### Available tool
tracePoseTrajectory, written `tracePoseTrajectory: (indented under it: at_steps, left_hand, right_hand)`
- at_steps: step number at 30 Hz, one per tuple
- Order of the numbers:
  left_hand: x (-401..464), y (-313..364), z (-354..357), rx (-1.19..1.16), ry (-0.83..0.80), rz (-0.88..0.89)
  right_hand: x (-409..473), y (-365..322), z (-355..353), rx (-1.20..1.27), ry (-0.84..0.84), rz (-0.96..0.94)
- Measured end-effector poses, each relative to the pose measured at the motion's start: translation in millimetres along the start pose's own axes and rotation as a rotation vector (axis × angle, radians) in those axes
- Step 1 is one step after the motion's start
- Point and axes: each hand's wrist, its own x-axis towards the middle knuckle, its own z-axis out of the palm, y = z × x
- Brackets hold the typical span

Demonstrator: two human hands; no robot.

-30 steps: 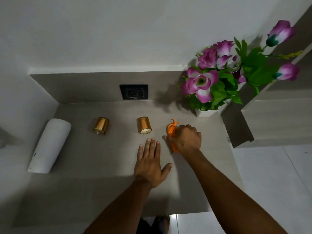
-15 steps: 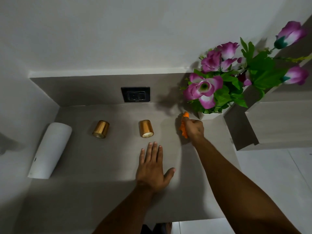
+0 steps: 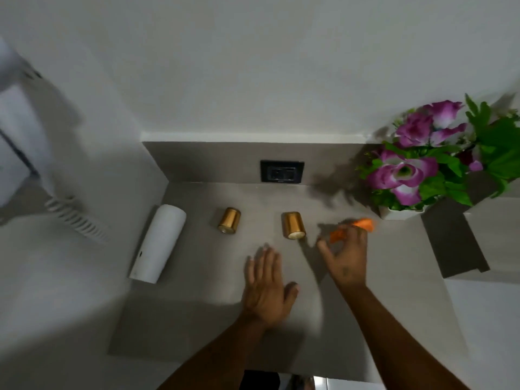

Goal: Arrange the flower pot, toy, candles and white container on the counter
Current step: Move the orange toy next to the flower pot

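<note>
An orange toy [image 3: 365, 223] lies on the grey counter [image 3: 197, 305], just left of the white flower pot [image 3: 401, 212] with purple flowers in the back right corner. My right hand [image 3: 347, 257] hovers at the toy with thumb and fingers spread; its blurred fingertips cover the toy's near end. My left hand [image 3: 266, 285] rests flat, palm down, on the counter's middle. Two gold candles [image 3: 230, 220] [image 3: 294, 225] stand in a row left of the toy. The white container [image 3: 159, 246] lies on its side at the far left.
A black wall socket [image 3: 282, 171] sits in the backsplash behind the candles. A raised grey ledge [image 3: 455, 240] bounds the counter on the right. On the left wall hangs a white device [image 3: 17, 136] with a coiled cord [image 3: 76, 218].
My right hand carried the toy back toward the flower pot, then drew back and opened its fingers at the toy. The view has swung left. My left hand stays flat.
</note>
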Motion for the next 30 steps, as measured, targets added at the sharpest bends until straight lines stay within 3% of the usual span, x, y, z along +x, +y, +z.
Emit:
tracePoseTrajectory:
  at_steps: [2,6,11,14,18,22,25,27,30]
  left_hand:
    - [16.2,-25.9,-22.2,-0.008,0.080,-0.128]
    - [63.5,-75.0,-57.8,-0.035,0.188,-0.236]
    - [89.6,-102.6,-61.1,0.007,0.140,-0.184]
    - [91.5,-92.5,-62.5,0.070,0.147,-0.096]
    - [64.5,-55.1,-46.6,-0.027,0.143,0.094]
    - [41.1,-26.0,-14.8,-0.077,-0.172,0.285]
    - [42.7,-14.2,-2.9,0.018,-0.220,0.377]
    - [43.5,-12.0,1.7,0.057,-0.190,0.386]
    - [43.4,-11.8,7.3,0.077,-0.170,0.381]
  right_hand:
    - [-0.8,-13.2,18.8,-0.248,0.058,-0.033]
    - [9.0,-35.1,38.1,-0.376,0.163,0.157]
    - [9.3,-22.3,44.1,-0.532,-0.026,0.244]
    - [26.3,-16.8,38.6,-0.371,-0.031,0.297]
    - [55.0,-9.3,22.6,-0.341,-0.265,0.157]
    - [78.3,-2.4,-6.5,-0.470,-0.519,-0.092]
    - [84.1,-0.9,-27.1,-0.399,-0.593,-0.181]
    - [80.8,2.5,-33.4,-0.325,-0.499,-0.193]
    - [65.5,9.8,-30.2,-0.228,-0.089,-0.028]
